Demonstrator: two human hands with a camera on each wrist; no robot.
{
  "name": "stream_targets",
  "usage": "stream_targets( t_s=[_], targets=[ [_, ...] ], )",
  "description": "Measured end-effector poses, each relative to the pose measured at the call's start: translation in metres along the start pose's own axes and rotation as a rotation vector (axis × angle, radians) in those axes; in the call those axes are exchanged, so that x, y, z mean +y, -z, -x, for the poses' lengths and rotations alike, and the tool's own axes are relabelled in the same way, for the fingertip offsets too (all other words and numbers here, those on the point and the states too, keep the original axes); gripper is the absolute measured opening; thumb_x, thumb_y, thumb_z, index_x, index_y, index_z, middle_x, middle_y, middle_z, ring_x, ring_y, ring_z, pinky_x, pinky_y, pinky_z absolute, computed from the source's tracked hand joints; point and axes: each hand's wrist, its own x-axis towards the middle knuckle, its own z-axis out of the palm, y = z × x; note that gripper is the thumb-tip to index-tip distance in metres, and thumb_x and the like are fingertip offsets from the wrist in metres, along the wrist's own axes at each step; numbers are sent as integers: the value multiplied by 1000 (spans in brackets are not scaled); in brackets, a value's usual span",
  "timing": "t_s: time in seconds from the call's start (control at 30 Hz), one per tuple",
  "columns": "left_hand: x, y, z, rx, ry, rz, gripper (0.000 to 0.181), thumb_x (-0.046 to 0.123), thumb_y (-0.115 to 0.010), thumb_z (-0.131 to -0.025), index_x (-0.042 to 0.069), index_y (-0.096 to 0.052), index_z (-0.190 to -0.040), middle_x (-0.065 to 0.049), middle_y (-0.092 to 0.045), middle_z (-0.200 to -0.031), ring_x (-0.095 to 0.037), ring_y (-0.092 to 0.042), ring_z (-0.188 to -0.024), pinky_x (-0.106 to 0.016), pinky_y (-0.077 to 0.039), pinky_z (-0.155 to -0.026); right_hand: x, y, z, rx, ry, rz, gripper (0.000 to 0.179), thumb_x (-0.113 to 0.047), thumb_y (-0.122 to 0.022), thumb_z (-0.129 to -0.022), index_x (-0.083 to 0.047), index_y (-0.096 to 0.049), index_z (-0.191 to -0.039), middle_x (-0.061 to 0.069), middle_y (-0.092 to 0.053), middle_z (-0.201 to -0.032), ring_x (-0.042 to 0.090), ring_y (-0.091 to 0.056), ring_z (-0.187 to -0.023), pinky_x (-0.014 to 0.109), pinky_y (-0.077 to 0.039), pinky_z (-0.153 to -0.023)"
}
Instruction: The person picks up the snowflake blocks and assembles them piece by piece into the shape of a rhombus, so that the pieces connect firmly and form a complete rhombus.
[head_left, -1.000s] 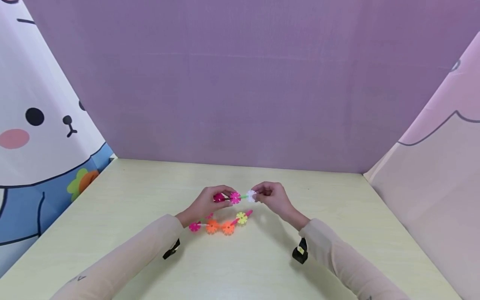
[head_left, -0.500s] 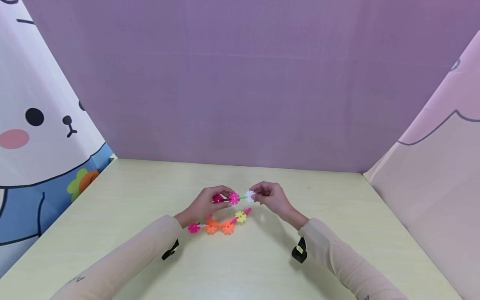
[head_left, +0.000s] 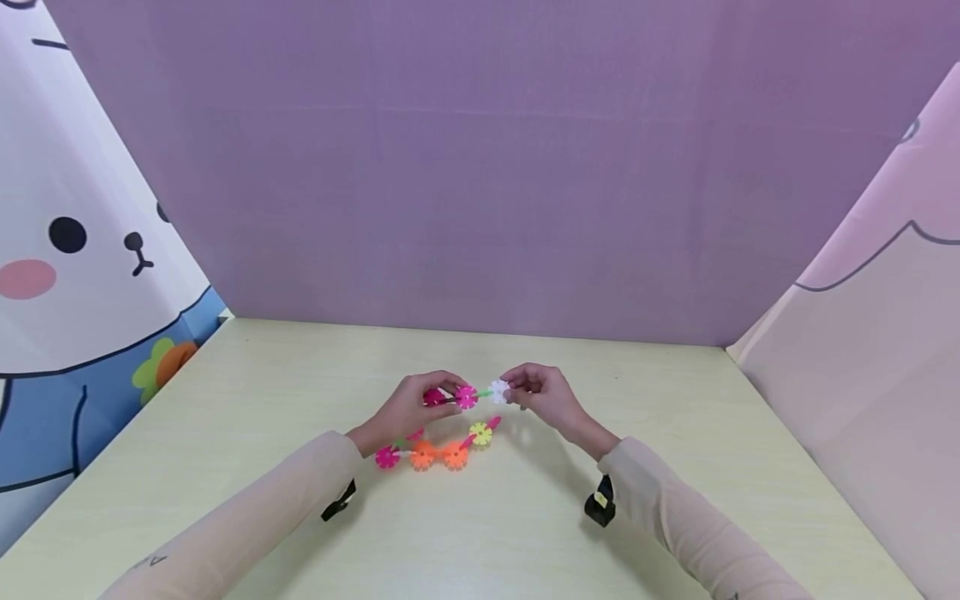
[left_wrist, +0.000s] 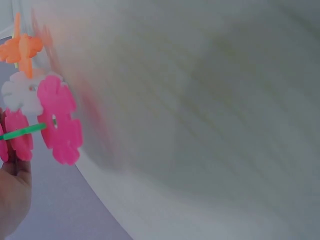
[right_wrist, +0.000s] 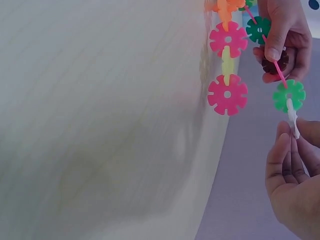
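Notched snowflake discs are linked into a chain between the two hands. In the head view, the left hand [head_left: 416,406] grips it near a bright pink disc [head_left: 466,397]. In the right wrist view, the left thumb presses a dark brown disc [right_wrist: 276,64]. The right hand [head_left: 546,400] pinches a white disc [head_left: 500,392] at the chain's right end. A green disc [right_wrist: 289,95] sits next to this white one. Below hangs a strand with orange discs [head_left: 455,455], a yellow disc [head_left: 481,433] and a pink disc [head_left: 387,457]; the left hand partly hides where it joins.
A pale wooden tabletop [head_left: 480,533] lies beneath the hands. Behind it rises a purple cloth backdrop [head_left: 480,183]. Printed curtains stand at the left [head_left: 97,333] and right [head_left: 862,375]. A black wrist device [head_left: 600,502] hangs below the right sleeve, another [head_left: 339,502] below the left.
The held discs and the strand below have shifted very slightly left in the head view. Both hands keep their grip and nearly the same positions.
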Motion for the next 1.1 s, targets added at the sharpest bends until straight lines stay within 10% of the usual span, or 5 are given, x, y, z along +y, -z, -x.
stream_targets(
  t_s=[0.4,1.1],
  targets=[
    [1,-1,0,27,24,-26,32,8,-67,-82,10,-60,-113,-7,-65,-104,-23,-61,-94,-31,-53,-75,9,3,5,-22,-89,20,25,-3,-64,-82,2,-60,-107,18,-63,-98,16,-60,-80,36,-54,-73],
    [1,3,1,39,5,-56,30,20,-69,-80,23,-61,-109,5,-65,-100,-14,-61,-92,-22,-52,-73,22,-16,11,-227,-144,-1,30,-3,-62,-83,8,-54,-111,21,-62,-103,14,-60,-82,33,-54,-75]
  ],
)
